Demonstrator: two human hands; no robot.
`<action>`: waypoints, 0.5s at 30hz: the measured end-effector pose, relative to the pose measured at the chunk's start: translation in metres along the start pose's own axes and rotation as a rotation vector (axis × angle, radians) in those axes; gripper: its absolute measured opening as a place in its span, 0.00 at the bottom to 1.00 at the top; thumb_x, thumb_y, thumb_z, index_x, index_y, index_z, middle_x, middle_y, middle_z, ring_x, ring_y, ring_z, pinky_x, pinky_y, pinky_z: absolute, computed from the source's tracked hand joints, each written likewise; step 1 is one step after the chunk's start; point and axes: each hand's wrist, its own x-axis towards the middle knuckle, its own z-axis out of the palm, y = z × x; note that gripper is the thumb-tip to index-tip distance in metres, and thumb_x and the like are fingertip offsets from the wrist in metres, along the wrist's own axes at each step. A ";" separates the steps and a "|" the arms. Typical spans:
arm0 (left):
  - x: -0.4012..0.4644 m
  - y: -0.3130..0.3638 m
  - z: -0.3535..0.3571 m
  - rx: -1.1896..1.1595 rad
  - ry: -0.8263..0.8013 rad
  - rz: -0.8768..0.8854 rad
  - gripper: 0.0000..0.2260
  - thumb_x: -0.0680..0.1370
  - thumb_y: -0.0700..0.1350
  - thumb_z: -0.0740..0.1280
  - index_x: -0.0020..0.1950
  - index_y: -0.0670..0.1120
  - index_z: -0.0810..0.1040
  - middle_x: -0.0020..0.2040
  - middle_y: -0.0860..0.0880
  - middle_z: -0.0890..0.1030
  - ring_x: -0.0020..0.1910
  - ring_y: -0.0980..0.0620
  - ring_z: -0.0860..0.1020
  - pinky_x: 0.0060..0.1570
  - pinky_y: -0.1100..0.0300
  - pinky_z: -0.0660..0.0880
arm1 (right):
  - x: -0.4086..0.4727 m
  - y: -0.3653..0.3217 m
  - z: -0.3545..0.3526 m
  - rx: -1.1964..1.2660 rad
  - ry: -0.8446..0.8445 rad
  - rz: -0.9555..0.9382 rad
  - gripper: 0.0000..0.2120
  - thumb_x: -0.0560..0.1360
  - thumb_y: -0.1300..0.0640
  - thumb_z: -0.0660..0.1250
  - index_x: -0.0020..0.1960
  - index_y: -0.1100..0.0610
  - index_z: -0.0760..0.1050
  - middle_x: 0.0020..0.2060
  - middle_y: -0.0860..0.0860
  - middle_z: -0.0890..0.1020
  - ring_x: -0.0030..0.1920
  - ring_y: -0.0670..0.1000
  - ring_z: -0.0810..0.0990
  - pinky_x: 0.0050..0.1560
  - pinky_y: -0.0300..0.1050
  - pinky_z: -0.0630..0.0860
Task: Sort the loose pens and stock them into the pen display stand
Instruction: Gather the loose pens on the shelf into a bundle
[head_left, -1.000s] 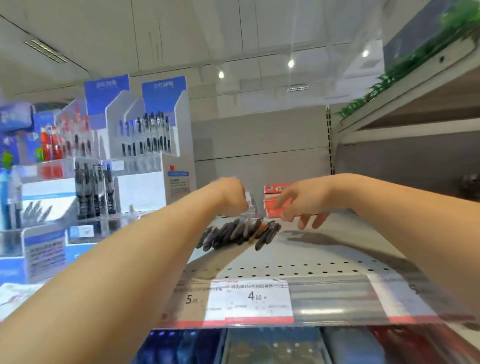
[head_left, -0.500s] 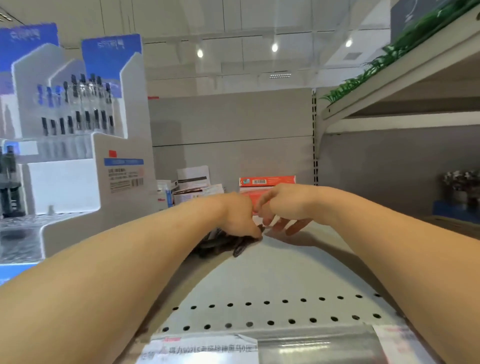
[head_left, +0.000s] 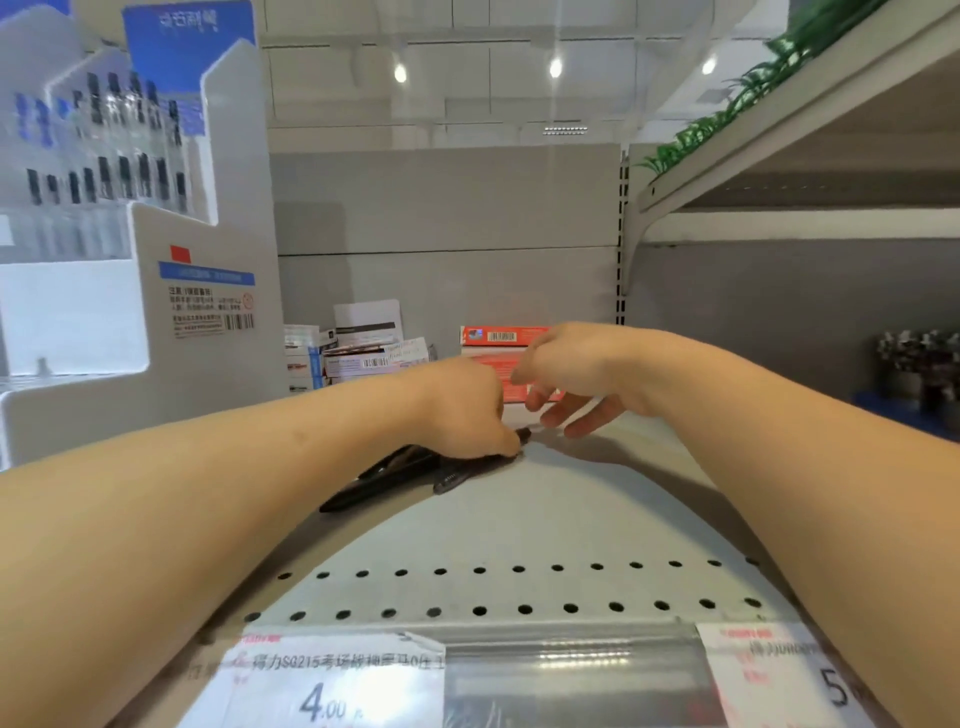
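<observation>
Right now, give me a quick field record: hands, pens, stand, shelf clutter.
left hand: down on the loose pens, fingers curled over the bundle
right hand: hovers just right of the left hand, fingers loosely spread, holds nothing visible
loose pens: dark bundle lying on the shelf, partly under the left hand
shelf: grey perforated metal, price tags along front edge
pen display stand: white, at left, upper tiers hold pens
red box: at back, behind the hands

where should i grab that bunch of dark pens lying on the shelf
Grip the bundle of dark plastic pens across its barrels mid-length, from above: they lie flat and side by side on the grey perforated metal shelf, ends fanned, and the left hand already covers the far end.
</observation>
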 end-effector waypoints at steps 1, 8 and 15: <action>0.001 0.002 0.000 -0.006 -0.001 0.000 0.16 0.76 0.58 0.67 0.40 0.46 0.83 0.37 0.49 0.81 0.38 0.50 0.77 0.34 0.57 0.71 | 0.000 0.000 0.001 -0.005 -0.012 0.004 0.07 0.80 0.52 0.65 0.54 0.53 0.77 0.43 0.50 0.82 0.33 0.47 0.83 0.41 0.46 0.84; -0.009 -0.013 -0.028 -0.598 0.197 -0.089 0.12 0.79 0.49 0.64 0.37 0.48 0.80 0.28 0.53 0.82 0.20 0.57 0.68 0.21 0.68 0.65 | 0.004 -0.008 -0.014 0.213 0.417 -0.241 0.13 0.77 0.50 0.70 0.59 0.53 0.76 0.46 0.48 0.79 0.43 0.48 0.79 0.34 0.42 0.75; -0.020 -0.016 -0.037 -0.757 0.323 0.105 0.08 0.81 0.45 0.65 0.47 0.51 0.83 0.37 0.48 0.86 0.24 0.54 0.72 0.24 0.68 0.69 | -0.002 -0.022 -0.002 0.361 0.301 -0.498 0.05 0.77 0.58 0.71 0.53 0.52 0.80 0.42 0.50 0.83 0.39 0.47 0.81 0.39 0.41 0.79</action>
